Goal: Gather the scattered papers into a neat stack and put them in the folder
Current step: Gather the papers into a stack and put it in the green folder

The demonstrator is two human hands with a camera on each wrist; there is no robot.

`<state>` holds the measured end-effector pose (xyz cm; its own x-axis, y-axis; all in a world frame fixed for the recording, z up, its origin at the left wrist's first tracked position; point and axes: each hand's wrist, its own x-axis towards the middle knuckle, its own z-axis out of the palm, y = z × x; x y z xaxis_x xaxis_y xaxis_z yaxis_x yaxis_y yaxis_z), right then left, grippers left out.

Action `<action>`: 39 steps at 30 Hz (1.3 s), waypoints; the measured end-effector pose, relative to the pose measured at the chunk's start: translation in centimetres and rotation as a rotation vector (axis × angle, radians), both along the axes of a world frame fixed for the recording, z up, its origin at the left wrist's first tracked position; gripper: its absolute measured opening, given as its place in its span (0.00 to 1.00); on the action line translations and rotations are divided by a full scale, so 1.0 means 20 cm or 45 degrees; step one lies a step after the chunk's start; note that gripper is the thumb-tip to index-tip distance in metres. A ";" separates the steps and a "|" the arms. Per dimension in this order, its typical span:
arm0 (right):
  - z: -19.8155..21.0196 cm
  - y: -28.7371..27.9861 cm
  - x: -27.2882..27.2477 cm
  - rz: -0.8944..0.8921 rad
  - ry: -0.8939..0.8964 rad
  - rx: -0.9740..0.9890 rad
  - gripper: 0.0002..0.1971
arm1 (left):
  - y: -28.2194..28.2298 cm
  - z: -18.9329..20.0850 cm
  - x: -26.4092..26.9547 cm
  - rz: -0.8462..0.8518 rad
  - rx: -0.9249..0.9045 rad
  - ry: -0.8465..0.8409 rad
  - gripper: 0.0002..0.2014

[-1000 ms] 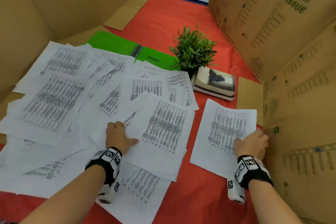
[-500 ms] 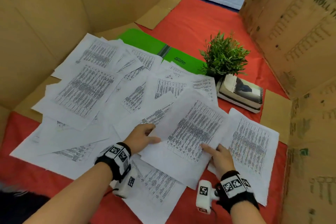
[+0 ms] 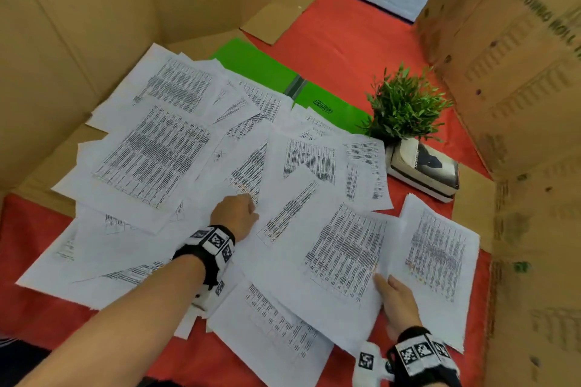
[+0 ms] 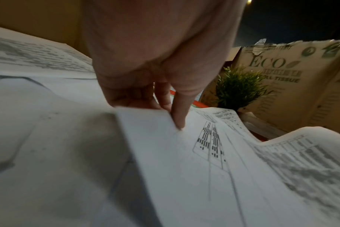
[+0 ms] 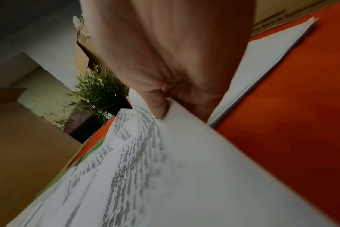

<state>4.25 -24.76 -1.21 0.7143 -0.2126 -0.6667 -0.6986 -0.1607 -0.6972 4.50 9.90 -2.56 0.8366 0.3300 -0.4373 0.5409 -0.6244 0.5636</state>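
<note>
Several printed white sheets [image 3: 151,160] lie scattered and overlapping on the red table [image 3: 345,41]. A green folder [image 3: 257,63] lies open at the back, its near edge under the papers. My left hand [image 3: 235,214] pinches the raised edge of a middle sheet [image 4: 184,153], thumb on top and fingers beneath. My right hand [image 3: 393,295] pinches the right edge of another sheet [image 3: 345,251], which curls up off the table in the right wrist view [image 5: 165,169]. A small pile of sheets [image 3: 440,261] lies just right of that hand.
A potted green plant [image 3: 405,107] stands beside a book [image 3: 424,170] at the back right. Tall cardboard walls close in the left [image 3: 78,25] and right [image 3: 518,72] sides. Bare red table shows behind the folder.
My right hand left the sheet at the far right, moved left and took hold of the middle sheet's edge. My left hand reached farther into the pile and pinched a sheet.
</note>
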 end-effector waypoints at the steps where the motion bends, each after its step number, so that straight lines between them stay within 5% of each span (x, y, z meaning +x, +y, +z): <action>1: -0.01 0.03 -0.01 -0.014 0.018 0.005 0.13 | -0.01 0.00 -0.01 -0.010 -0.063 -0.016 0.06; 5: -0.06 0.14 -0.03 -0.115 0.061 0.035 0.25 | -0.07 -0.02 -0.04 -0.076 -0.544 -0.095 0.06; 8: -0.16 0.17 -0.02 -0.140 0.003 0.044 0.65 | -0.12 -0.02 -0.05 -0.261 -0.691 -0.051 0.21; 9: -0.19 0.17 -0.01 -0.139 -0.026 0.030 0.70 | -0.14 0.01 -0.05 -0.296 -0.742 -0.051 0.24; 12: -0.16 0.18 0.00 -0.151 -0.062 0.083 0.62 | -0.12 0.05 -0.03 -0.249 -1.091 -0.093 0.21; 16: -0.03 0.24 0.03 -0.157 -0.095 0.363 0.31 | -0.02 0.11 0.04 -0.273 -1.236 -0.028 0.20; 20: 0.03 0.22 0.13 -0.106 -0.217 0.109 0.31 | 0.05 0.04 0.14 -0.115 -0.594 -0.100 0.23; 22: 0.09 0.21 0.19 -0.058 -0.299 -0.013 0.16 | 0.07 -0.01 0.20 0.152 -0.286 -0.148 0.19; 24: 0.17 0.23 0.26 -0.030 -0.373 -0.033 0.10 | 0.06 -0.04 0.27 0.252 -0.177 -0.110 0.14; 27: 0.22 0.27 0.36 0.049 -0.378 -0.086 0.06 | 0.01 -0.02 0.36 0.087 -0.122 -0.047 0.11; 30: 0.21 0.30 0.46 0.042 -0.314 -0.056 0.08 | -0.04 -0.01 0.41 0.019 -0.104 -0.176 0.10; 33: 0.15 0.32 0.57 -0.034 -0.197 0.004 0.18 | -0.01 -0.02 0.40 0.072 -0.226 -0.348 0.13; 36: 0.06 0.33 0.66 -0.063 -0.072 -0.005 0.32 | 0.07 -0.05 0.37 0.160 -0.487 -0.367 0.04; 39: -0.03 0.40 0.73 0.011 -0.008 0.087 0.42 | 0.16 -0.08 0.33 0.282 -0.757 -0.276 0.19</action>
<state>18.79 -16.75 -1.74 0.7204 -0.1608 -0.6747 -0.6927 -0.1187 -0.7114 11.13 13.07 -4.15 0.8663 0.2585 -0.4274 0.4563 -0.0614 0.8877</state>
